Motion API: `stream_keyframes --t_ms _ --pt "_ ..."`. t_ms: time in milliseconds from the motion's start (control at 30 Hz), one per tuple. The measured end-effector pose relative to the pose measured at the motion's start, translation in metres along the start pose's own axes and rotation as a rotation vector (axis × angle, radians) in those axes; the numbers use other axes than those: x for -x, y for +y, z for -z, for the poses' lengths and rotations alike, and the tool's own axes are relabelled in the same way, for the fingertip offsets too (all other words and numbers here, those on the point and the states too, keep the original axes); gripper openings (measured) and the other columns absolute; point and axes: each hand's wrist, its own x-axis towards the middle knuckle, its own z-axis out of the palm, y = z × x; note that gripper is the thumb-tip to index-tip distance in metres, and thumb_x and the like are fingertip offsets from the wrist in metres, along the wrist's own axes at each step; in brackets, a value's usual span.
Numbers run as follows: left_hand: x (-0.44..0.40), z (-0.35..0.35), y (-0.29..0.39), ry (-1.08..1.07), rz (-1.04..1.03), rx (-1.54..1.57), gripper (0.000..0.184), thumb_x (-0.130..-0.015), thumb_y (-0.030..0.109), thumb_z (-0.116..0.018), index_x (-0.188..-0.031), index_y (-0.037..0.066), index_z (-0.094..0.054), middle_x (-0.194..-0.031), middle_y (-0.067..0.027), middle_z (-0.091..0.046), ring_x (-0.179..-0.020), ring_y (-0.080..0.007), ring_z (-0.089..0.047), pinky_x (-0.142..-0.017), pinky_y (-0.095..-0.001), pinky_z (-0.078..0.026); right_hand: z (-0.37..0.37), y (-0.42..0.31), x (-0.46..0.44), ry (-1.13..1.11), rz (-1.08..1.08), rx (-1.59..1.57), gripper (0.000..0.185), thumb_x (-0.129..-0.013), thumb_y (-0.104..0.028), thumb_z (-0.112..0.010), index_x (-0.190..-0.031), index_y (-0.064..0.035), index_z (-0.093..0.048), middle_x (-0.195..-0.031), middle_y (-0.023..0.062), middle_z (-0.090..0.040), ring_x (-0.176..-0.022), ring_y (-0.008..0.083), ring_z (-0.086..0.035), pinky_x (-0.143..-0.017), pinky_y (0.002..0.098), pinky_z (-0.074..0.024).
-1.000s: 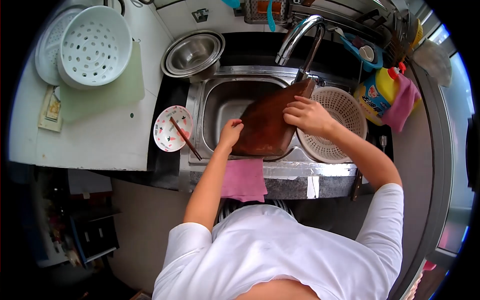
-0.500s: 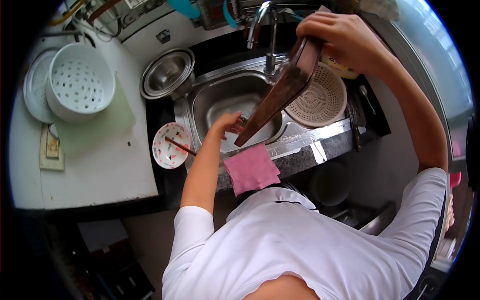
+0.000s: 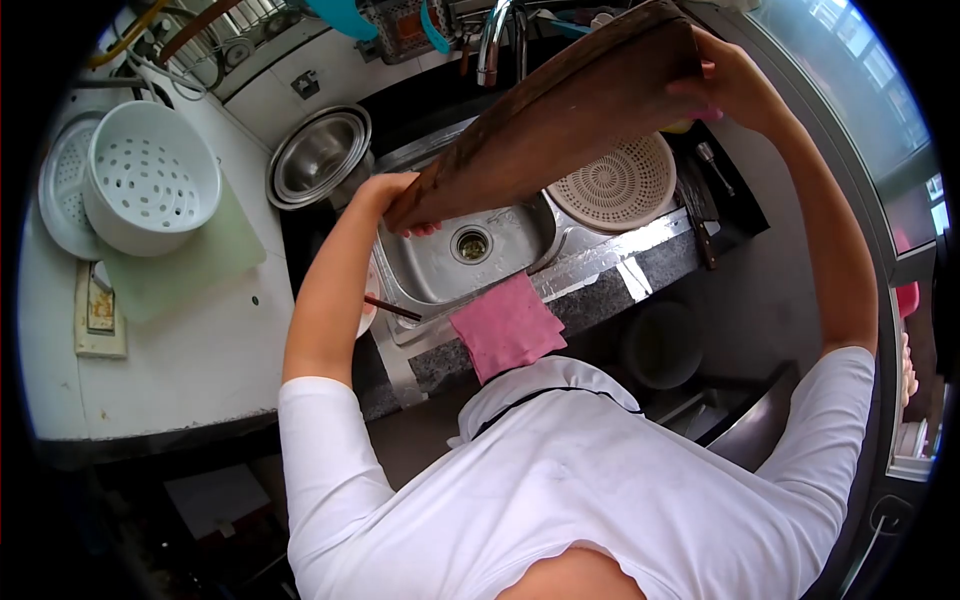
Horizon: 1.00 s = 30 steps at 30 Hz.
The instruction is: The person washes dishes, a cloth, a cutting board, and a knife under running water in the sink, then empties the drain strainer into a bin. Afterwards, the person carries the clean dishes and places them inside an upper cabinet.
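A thick dark brown wooden cutting board [image 3: 565,130] is held up over the sink, tilted, with its right end higher. My left hand [image 3: 392,190] grips its lower left end, and some fingertips show beneath the edge. At the upper right end, my right hand [image 3: 738,85] is closed on the board's edge. Below lies the steel sink [image 3: 515,255] with its drain in view. The board covers the sink's back part and the faucet's base. A pink cloth [image 3: 510,325] hangs over the sink's front edge.
Right of the sink sits a beige colander [image 3: 625,185], with a knife [image 3: 705,240] beside it. Nested steel bowls [image 3: 320,155] stand at the left. A white perforated pot [image 3: 150,180] rests on the left counter. The faucet [image 3: 490,55] rises behind the board.
My left hand has come up out of the sink and taken hold of the board's lower end. The board has turned from steep to flatter, its broad face now showing.
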Motion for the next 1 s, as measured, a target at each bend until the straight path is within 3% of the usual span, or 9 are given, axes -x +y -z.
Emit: stream_keyframes --t_ms 33,100,233,333,400,600,833,900,1000 --pt "0.004 0.002 0.004 0.002 0.025 -0.051 0.032 -0.081 0.031 -0.052 -0.086 0.0 -0.058 -0.077 -0.0109 -0.062 -0.062 -0.0198 -0.059 -0.051 -0.0344 -0.049 0.0 0.0 0.004 0.006 -0.088 0.019 0.062 -0.072 -0.004 -0.067 -0.127 -0.0109 -0.039 -0.107 0.002 -0.056 -0.1 0.013 -0.052 -0.088 0.0328 -0.0437" --pt "0.012 0.006 0.012 -0.034 0.058 -0.061 0.028 -0.083 0.022 -0.051 -0.085 -0.006 -0.056 -0.077 -0.0147 -0.06 -0.058 -0.0206 -0.056 -0.048 -0.0313 -0.048 0.001 0.005 0.008 0.029 -0.01 0.09 0.061 -0.072 -0.005 -0.067 -0.126 -0.0107 -0.039 -0.108 0.0034 -0.056 -0.1 0.0139 -0.053 -0.088 0.033 -0.0439" --pt "0.022 0.007 0.023 -0.019 0.106 -0.092 0.027 -0.082 0.022 -0.053 -0.087 -0.005 -0.057 -0.078 -0.0143 -0.06 -0.057 -0.0196 -0.055 -0.048 -0.0316 -0.048 0.0 0.001 0.018 0.072 0.084 0.181 0.058 -0.074 -0.007 -0.066 -0.126 -0.0104 -0.039 -0.109 0.0064 -0.056 -0.099 0.0164 -0.054 -0.088 0.0344 -0.0447" --pt "0.017 0.018 0.022 -0.049 0.161 -0.021 0.027 -0.081 0.023 -0.055 -0.089 -0.004 -0.057 -0.078 -0.0131 -0.06 -0.057 -0.0179 -0.055 -0.049 -0.0307 -0.048 0.003 -0.001 0.022 0.027 0.003 0.151 0.057 -0.074 -0.007 -0.066 -0.125 -0.0103 -0.04 -0.109 0.0068 -0.056 -0.1 0.0176 -0.054 -0.088 0.0362 -0.0447" --pt "0.014 0.021 0.02 -0.023 0.109 -0.177 0.034 -0.08 0.034 -0.054 -0.085 0.001 -0.059 -0.075 -0.0079 -0.062 -0.057 -0.0141 -0.057 -0.051 -0.0295 -0.049 0.002 -0.001 0.023 0.035 0.028 0.167 0.057 -0.074 -0.007 -0.066 -0.125 -0.0101 -0.04 -0.109 0.0068 -0.056 -0.099 0.0178 -0.054 -0.088 0.0362 -0.045" --pt "0.022 0.023 0.022 -0.063 0.178 -0.113 0.028 -0.081 0.027 -0.055 -0.089 0.0 -0.058 -0.076 -0.0097 -0.06 -0.058 -0.0153 -0.054 -0.051 -0.0292 -0.049 0.001 -0.008 0.026 0.031 0.036 0.186 0.056 -0.074 -0.008 -0.066 -0.124 -0.0087 -0.041 -0.11 0.0067 -0.055 -0.1 0.0184 -0.054 -0.087 0.0361 -0.0458" --pt "0.048 0.009 0.025 -0.092 0.191 -0.174 0.033 -0.083 0.031 -0.052 -0.089 -0.001 -0.057 -0.075 -0.0094 -0.06 -0.058 -0.0153 -0.057 -0.05 -0.029 -0.05 -0.003 -0.015 0.029 0.024 0.009 0.203 0.055 -0.073 -0.008 -0.067 -0.122 -0.0083 -0.042 -0.115 0.0041 -0.05 -0.101 0.0176 -0.053 -0.086 0.0355 -0.0468" --pt "0.05 0.006 0.021 -0.017 0.183 -0.181 0.035 -0.081 0.035 -0.051 -0.08 0.001 -0.057 -0.069 -0.0069 -0.059 -0.052 -0.0147 -0.055 -0.046 -0.0275 -0.046 -0.005 -0.017 0.03 0.033 0.001 0.196 0.054 -0.073 -0.007 -0.067 -0.122 -0.008 -0.043 -0.114 0.004 -0.051 -0.101 0.0172 -0.053 -0.085 0.0351 -0.047" --pt "0.051 0.005 0.017 0.051 0.179 -0.223 0.035 -0.082 0.035 -0.051 -0.081 0.001 -0.058 -0.07 -0.007 -0.06 -0.054 -0.0145 -0.056 -0.049 -0.0277 -0.048 -0.009 -0.023 0.032 0.043 -0.003 0.179 0.053 -0.073 -0.006 -0.066 -0.121 -0.0075 -0.043 -0.114 0.004 -0.051 -0.1 0.0166 -0.053 -0.084 0.0344 -0.0472"
